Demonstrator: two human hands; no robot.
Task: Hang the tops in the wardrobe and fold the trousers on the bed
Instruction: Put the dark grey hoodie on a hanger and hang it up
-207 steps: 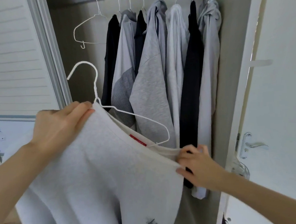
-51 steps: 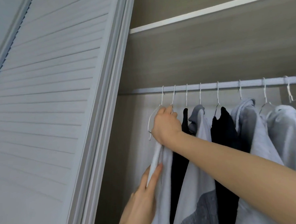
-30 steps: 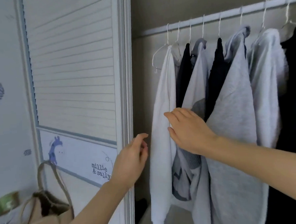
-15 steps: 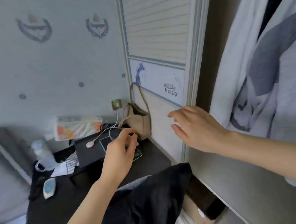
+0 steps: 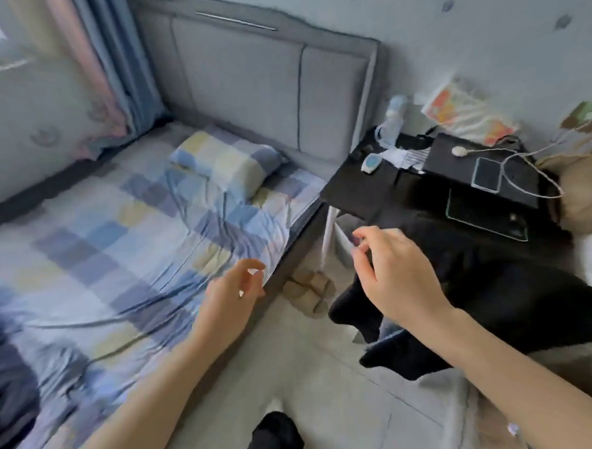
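Checked blue, grey and yellow cotton sheet of the bed (image 5: 124, 240) now fills the left of the view, where half a second ago the wardrobe door and the hanging grey tops were seen; the view has turned away from the wardrobe, which is out of sight. Both hands have stayed empty since then. The left hand (image 5: 235, 294) hangs over the edge of the bed with fingers loosely curled and holds nothing. The right hand (image 5: 391, 272) is raised beside it, fingers relaxed and a little spread, also holding nothing.

Just under and to the right of the right hand lies a heap of black cloth garments (image 5: 490, 303), partly hidden by the right forearm; I cannot tell if these are trousers. Another dark garment (image 5: 4, 387) lies on the bed, far left of the left hand, cut by the frame edge.

Beyond the right hand stands a black bedside table (image 5: 361, 190) with a phone (image 5: 487, 174), a white cable (image 5: 521, 174) and a clear plastic bottle (image 5: 394, 121). Beyond the left hand are a checked pillow (image 5: 226, 162) and a grey padded headboard (image 5: 266, 78). Between the hands, on the floor, lie beige slippers (image 5: 308, 289).
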